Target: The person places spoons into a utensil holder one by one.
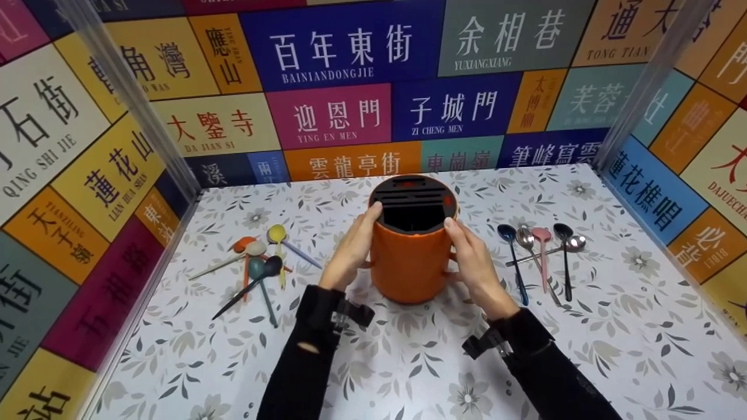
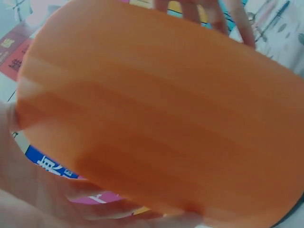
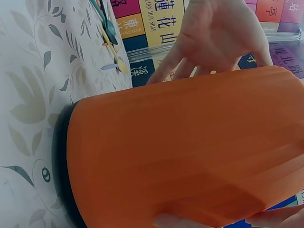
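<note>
An orange cylindrical utensil holder (image 1: 409, 265) with a black slotted insert (image 1: 414, 198) in its top is upright between my two hands in the head view. From its left side my left hand (image 1: 352, 251) grips it, thumb at the upper rim. My right hand (image 1: 477, 265) grips the opposite side, its thumb likewise at the rim. Orange wall fills most of the left wrist view, with left-hand fingers (image 2: 104, 204) curving along its side. In the right wrist view the holder's dark base (image 3: 64, 166) is right at the patterned tabletop.
Left of the holder lie several coloured spoons, among them a yellow spoon (image 1: 276, 234) and a black spoon (image 1: 271, 267). To the right, a pink spoon (image 1: 542, 234) lies among metal and dark spoons. Walls with printed signs (image 1: 327, 49) border the white floral table (image 1: 408, 373).
</note>
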### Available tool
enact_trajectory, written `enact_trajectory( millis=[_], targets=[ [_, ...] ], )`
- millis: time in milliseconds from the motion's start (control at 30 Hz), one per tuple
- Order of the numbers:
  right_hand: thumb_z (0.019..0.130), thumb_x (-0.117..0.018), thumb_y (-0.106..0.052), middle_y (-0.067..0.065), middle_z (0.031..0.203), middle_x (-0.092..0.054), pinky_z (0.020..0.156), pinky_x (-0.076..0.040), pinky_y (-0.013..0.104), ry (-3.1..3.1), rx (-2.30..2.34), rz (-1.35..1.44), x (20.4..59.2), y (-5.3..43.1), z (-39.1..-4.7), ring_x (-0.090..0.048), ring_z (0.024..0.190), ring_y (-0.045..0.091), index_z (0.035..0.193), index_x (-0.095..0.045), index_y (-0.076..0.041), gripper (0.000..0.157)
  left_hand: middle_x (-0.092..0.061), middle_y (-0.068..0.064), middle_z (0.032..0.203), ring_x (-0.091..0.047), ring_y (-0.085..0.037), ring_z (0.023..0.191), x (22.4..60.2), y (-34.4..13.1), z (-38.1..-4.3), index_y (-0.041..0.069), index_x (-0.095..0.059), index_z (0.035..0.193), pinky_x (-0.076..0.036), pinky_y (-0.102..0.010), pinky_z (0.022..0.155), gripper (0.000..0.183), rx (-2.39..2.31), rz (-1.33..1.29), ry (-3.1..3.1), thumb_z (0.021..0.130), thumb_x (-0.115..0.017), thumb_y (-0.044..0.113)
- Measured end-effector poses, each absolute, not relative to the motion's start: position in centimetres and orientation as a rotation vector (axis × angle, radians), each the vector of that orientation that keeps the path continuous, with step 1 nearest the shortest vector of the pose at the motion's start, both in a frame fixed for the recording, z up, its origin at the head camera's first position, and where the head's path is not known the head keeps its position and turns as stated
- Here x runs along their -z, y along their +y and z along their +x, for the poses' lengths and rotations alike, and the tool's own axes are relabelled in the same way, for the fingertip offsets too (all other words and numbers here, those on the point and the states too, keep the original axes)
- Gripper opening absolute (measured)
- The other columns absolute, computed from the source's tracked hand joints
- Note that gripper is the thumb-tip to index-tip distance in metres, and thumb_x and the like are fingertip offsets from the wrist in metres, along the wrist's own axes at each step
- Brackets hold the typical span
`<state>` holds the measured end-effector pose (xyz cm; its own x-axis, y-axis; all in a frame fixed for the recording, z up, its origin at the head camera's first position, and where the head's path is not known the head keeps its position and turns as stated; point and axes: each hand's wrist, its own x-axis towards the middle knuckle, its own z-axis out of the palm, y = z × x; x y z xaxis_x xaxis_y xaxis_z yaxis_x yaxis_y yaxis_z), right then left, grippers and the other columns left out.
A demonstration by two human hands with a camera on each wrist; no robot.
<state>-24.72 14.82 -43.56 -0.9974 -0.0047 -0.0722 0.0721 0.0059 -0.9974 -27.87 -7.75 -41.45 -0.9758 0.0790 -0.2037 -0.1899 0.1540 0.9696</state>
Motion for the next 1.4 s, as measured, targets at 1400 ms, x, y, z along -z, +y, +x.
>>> enact_trajectory(
  millis=[1400],
  targets=[
    [0.103, -0.044, -0.066, 0.045, 0.15, -0.034, 0.109, -0.031, 0.074, 2.995, 0.676, 0.026, 47.3, 34.5, -35.1, -0.034, 0.135, 0.065, 0.16, -0.028, 0.007, 0.095, -0.052, -0.017, 0.154, -0.047, -0.036, 0.142, 43.3, -5.9, -28.6, 0.003, -0.05, 0.153, -0.036, -0.049, 0.118, 0.072, -1.815, 0.025, 2.733, 0.111, -0.022, 0.055]
  ],
)
